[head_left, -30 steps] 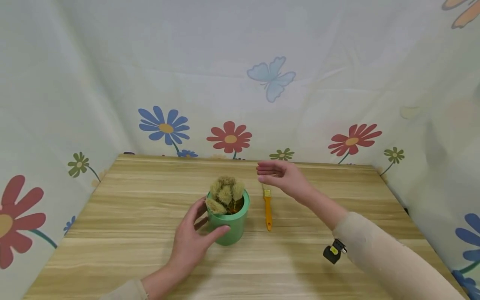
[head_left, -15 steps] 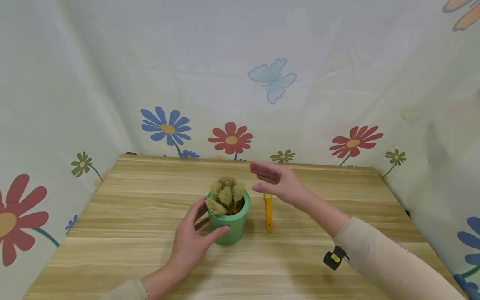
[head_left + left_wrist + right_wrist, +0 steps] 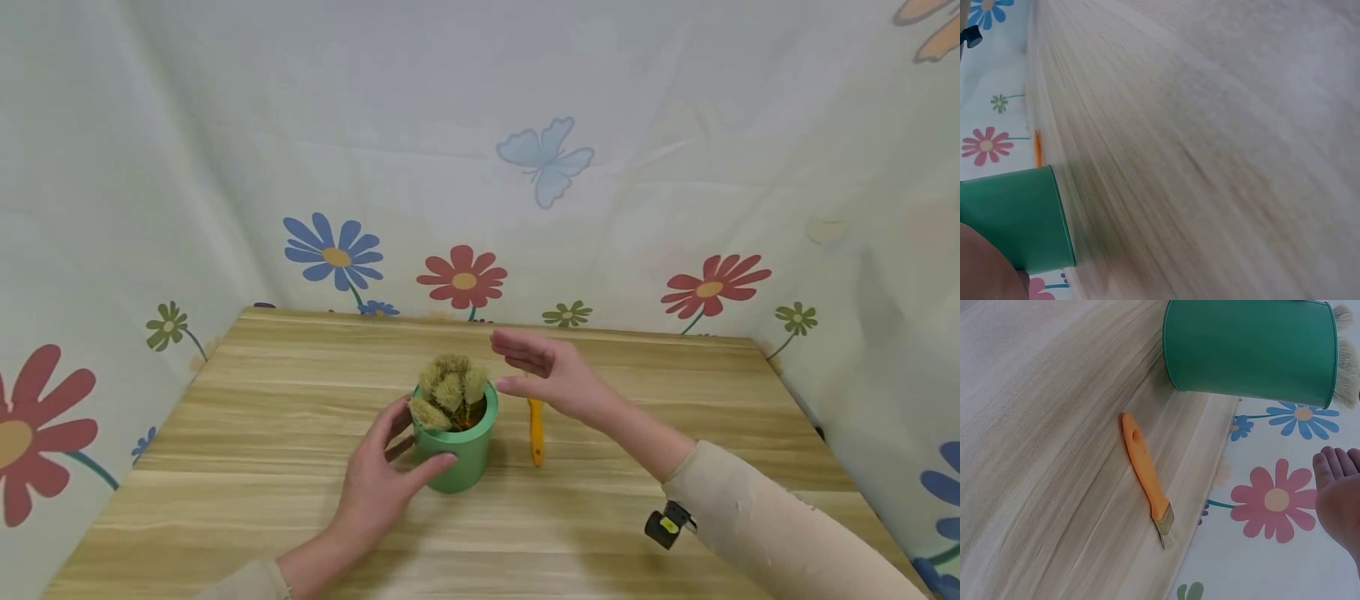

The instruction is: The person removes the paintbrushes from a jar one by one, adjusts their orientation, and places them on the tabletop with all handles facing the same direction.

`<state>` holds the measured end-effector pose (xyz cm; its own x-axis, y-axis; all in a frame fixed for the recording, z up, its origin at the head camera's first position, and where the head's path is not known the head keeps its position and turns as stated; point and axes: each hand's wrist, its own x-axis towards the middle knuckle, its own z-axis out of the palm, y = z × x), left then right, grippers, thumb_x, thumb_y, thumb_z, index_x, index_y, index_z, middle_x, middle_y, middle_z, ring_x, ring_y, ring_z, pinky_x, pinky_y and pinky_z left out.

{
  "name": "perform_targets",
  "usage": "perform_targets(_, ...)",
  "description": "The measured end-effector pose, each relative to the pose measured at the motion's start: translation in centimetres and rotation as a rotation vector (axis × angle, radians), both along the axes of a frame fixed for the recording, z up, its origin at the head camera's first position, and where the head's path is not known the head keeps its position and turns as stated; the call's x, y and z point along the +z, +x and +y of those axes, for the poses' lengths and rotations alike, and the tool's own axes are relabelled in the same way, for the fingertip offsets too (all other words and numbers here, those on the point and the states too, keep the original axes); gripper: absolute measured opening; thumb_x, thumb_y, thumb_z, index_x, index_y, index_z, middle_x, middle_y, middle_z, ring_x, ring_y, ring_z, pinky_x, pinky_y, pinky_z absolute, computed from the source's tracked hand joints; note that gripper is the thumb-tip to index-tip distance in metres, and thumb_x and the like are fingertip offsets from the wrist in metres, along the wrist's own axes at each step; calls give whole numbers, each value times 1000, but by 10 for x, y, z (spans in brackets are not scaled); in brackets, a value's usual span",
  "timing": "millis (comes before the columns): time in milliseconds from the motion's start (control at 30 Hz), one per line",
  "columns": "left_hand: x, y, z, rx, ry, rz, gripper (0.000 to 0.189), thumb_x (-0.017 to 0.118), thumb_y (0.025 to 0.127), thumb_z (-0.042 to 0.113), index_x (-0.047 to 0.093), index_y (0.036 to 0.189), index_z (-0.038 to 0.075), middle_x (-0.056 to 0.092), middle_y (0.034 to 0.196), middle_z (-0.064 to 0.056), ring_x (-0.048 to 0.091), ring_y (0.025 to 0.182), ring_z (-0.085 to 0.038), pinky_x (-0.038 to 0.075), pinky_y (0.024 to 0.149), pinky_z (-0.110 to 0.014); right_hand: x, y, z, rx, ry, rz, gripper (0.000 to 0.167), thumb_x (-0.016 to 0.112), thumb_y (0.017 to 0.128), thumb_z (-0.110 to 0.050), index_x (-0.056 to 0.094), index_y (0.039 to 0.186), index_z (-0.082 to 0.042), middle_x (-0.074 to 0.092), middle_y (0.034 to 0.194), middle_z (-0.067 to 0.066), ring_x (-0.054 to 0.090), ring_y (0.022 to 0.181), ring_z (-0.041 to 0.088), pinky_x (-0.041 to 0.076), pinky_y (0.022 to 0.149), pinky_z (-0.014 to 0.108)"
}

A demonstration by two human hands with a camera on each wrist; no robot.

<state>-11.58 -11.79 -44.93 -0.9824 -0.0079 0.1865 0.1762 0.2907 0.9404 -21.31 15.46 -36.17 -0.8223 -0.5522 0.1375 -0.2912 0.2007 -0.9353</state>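
A green flowerpot (image 3: pixel 463 468) stands upright on the wooden table, holding a plant with fuzzy, pale tan heads (image 3: pixel 450 388). My left hand (image 3: pixel 378 471) grips it from the left, thumb across the front and fingers around the far side. In the left wrist view the thumb overlaps the pot's green wall (image 3: pixel 1019 215). Above and just right of the rim, my right hand (image 3: pixel 555 375) hovers with fingers extended and holds nothing. Beneath it lies a paintbrush with an orange handle (image 3: pixel 536 433); in the right wrist view the brush (image 3: pixel 1146 478) shows whole, with pale bristles.
The wood-grain table (image 3: pixel 285 400) ends at a white cloth backdrop (image 3: pixel 420 167) printed with flowers and a butterfly. Similar cloth hangs along both sides. A small black device (image 3: pixel 667 525) is strapped under my right sleeve (image 3: pixel 780 508).
My right hand has moved left and slightly down toward the pot's rim, now covering the brush's bristle end in the head view. The left hand and pot have stayed put.
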Motion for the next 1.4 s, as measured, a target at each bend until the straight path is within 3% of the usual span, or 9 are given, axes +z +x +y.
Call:
perform_targets(133, -1, -1, -1, -9, 1, 5, 91, 97, 80, 34, 49, 156, 26, 58, 154, -1, 58, 140, -28, 56, 111, -41, -1, 1, -1, -3, 8, 15, 64, 79, 99, -11, 53, 157, -7, 56, 159, 10, 52, 148, 30, 45, 122, 46)
perform_targets(567, -3, -2, -3, -14, -4, 21, 92, 98, 79, 30, 49, 157, 24, 58, 154, -3, 58, 140, -28, 56, 111, -39, -8, -2, -6, 1, 26, 48, 62, 80, 98, -11, 55, 155, -5, 59, 155, 10, 55, 145, 28, 42, 122, 58)
perform_targets(900, -2, -1, -4, -13, -14, 24, 92, 98, 79, 29, 49, 157, 23, 58, 154, -2, 58, 139, -29, 57, 110, -39, -6, 1, -9, -16, 22, 116, 55, 81, 97, -13, 62, 148, -5, 66, 147, 8, 61, 138, 33, 54, 113, 33)
perform_targets(1067, -2, 0, -4, -9, -19, 32, 89, 97, 80, 27, 50, 156, 22, 59, 153, -4, 59, 139, -30, 57, 110, -41, -8, 4, -12, -24, 27, 159, 48, 82, 97, -11, 68, 142, -8, 70, 141, 9, 65, 133, 36, 57, 110, 34)
perform_targets(1233, -4, -1, -4, -11, -19, 48, 89, 97, 80, 26, 50, 156, 20, 59, 153, -8, 59, 138, -33, 58, 110, -44, -7, 5, -16, -34, 44, 188, 42, 82, 96, -11, 72, 137, -9, 73, 136, 7, 69, 127, 27, 59, 106, 33)
perform_targets(1400, -5, -2, -4, -13, -23, 48, 89, 97, 81, 27, 50, 156, 21, 59, 153, -7, 59, 138, -32, 58, 110, -43, -7, 6, -21, -57, 59, 220, 35, 83, 95, -11, 75, 130, -8, 76, 127, 4, 72, 118, 20, 61, 105, 47)
